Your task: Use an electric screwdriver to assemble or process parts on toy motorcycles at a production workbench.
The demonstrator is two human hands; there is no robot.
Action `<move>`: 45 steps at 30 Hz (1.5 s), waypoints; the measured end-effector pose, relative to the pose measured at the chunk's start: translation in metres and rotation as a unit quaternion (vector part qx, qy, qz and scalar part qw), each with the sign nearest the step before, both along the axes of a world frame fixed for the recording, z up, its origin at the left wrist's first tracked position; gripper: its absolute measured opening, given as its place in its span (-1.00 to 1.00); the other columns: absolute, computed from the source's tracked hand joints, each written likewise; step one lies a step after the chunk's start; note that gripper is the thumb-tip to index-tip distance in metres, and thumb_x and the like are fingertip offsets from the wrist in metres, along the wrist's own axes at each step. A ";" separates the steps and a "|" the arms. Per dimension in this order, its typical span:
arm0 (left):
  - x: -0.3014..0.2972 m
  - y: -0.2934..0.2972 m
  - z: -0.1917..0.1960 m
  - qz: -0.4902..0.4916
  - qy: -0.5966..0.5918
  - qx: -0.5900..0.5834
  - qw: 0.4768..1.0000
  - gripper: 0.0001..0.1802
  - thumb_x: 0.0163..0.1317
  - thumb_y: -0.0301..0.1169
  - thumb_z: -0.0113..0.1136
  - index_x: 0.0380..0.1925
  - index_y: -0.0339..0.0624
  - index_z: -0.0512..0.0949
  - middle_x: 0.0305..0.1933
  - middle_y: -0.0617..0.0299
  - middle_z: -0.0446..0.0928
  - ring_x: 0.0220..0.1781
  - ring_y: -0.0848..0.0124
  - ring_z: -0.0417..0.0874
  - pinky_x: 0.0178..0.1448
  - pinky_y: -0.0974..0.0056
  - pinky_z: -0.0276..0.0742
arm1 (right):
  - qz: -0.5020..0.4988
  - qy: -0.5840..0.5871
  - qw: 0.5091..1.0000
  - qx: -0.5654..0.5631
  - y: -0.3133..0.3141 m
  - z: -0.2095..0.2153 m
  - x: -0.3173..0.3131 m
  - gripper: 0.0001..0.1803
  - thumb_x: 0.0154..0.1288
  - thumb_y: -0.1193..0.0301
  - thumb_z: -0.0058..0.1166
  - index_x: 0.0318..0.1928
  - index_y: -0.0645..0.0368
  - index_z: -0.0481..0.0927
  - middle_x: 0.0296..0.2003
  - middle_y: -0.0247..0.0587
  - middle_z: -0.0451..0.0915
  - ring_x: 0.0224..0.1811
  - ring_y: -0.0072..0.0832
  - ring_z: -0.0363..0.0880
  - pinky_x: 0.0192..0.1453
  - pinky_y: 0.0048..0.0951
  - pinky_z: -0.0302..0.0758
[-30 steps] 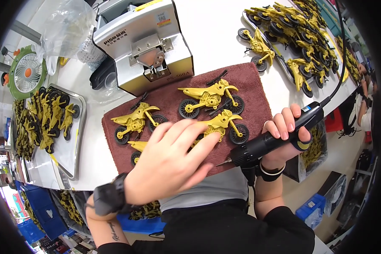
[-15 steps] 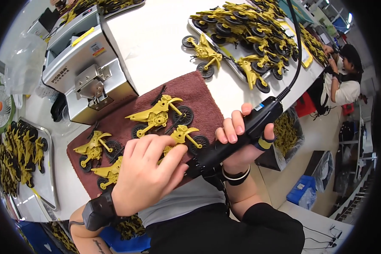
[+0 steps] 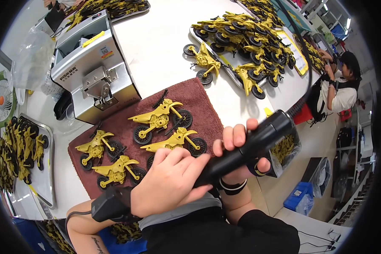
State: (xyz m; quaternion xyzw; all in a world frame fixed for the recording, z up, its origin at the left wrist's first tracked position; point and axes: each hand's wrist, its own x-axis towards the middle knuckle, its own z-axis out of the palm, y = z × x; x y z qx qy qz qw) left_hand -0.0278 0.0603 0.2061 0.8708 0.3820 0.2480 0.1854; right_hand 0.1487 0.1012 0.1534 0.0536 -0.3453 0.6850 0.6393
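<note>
The fingers of the right hand (image 3: pixel 238 174) close round a black electric screwdriver (image 3: pixel 245 152) at the near right of the brown towel (image 3: pixel 204 109); the left hand's (image 3: pixel 167 182) curled fingers mask its tip, their hold unclear. Four yellow toy motorcycles (image 3: pixel 158 117) on the towel look wheeled, largely assembled; remaining screws don't show. Further motorcycles (image 3: pixel 24 146) crowd a tray (image 3: pixel 44 180) to its left.

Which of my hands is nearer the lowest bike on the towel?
Left. Your left hand is just right of the lowest bike; your right hand is farther right, gripping the black tool.
</note>
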 end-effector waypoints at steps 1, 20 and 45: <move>-0.004 -0.002 0.000 -0.025 -0.030 -0.022 0.999 -0.38 0.00 -0.13 0.36 -0.01 -0.30 0.47 -0.32 0.23 0.49 -0.15 0.35 0.47 -0.04 0.24 0.26 | 0.053 0.024 0.998 -0.002 -0.002 0.004 -0.001 -0.37 0.11 0.21 0.25 0.14 0.10 0.29 -0.15 -0.19 0.42 -0.07 -0.33 0.40 -0.08 -0.16 0.46; -0.160 -0.003 0.009 0.207 -0.079 0.100 0.970 -0.82 -0.08 -0.38 0.33 -0.44 -0.14 0.58 -0.44 0.22 0.54 -0.29 0.21 0.54 -0.11 0.20 0.36 | 0.033 -0.114 0.991 0.057 0.017 0.127 -0.033 -0.67 0.12 0.50 0.15 -0.17 0.12 0.29 -0.39 -0.35 0.37 -0.58 -0.58 0.38 -0.40 -0.44 0.33; -0.172 -0.009 -0.042 0.247 -0.074 0.052 0.965 -0.64 -0.11 -0.28 0.45 -0.30 -0.17 0.59 -0.37 0.17 0.53 -0.25 0.22 0.54 -0.14 0.22 0.46 | -0.149 -0.217 0.963 0.065 0.049 0.167 -0.201 -0.48 0.16 -0.07 0.14 -0.34 0.20 0.48 -0.56 -0.27 0.49 -0.69 -0.51 0.46 -0.57 -0.54 0.42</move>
